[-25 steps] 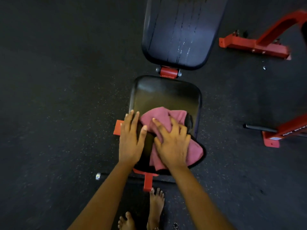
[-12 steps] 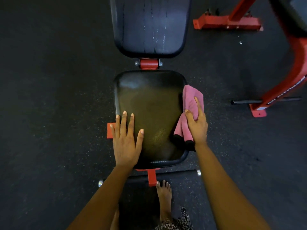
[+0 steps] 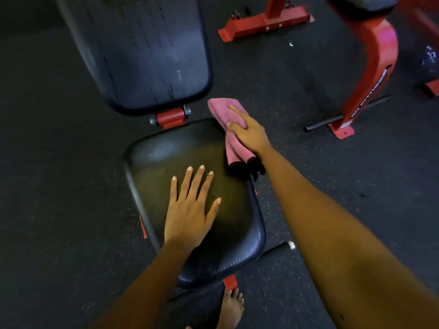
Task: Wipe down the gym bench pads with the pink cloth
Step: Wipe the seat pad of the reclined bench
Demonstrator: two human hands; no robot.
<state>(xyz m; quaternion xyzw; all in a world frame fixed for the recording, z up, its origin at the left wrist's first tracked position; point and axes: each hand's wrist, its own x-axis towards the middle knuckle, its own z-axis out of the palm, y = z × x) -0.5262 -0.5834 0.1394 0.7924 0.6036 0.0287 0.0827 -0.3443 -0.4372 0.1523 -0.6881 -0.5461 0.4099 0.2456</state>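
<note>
Head camera, looking down: a black padded vinyl seat pad (image 3: 166, 167) of a gym bench fills the middle of the view, with a longer black back pad (image 3: 147, 51) beyond it, joined by a red metal hinge bracket (image 3: 170, 117). The left hand (image 3: 190, 210) lies flat, palm down, on the near half of the seat pad, its fingers (image 3: 199, 179) straight and spread apart, gripping nothing. The right hand (image 3: 249, 134) presses a folded pink cloth (image 3: 223, 110) against the far right edge of the seat pad; its fingers lie close together over the cloth, and whether the thumb curls under it cannot be told. The cloth hangs along the pad's right side, its upper end sticking out past the fingertips toward the back pad and its dark-tipped lower end drooping beside the forearm. Both forearms are bare. A bare foot (image 3: 231, 307) stands on the dark speckled rubber floor (image 3: 59, 186) just below the seat pad's near end, beside a red frame stub (image 3: 230, 281). To the upper right stand red steel equipment frames (image 3: 370, 74), well apart from the bench.
</note>
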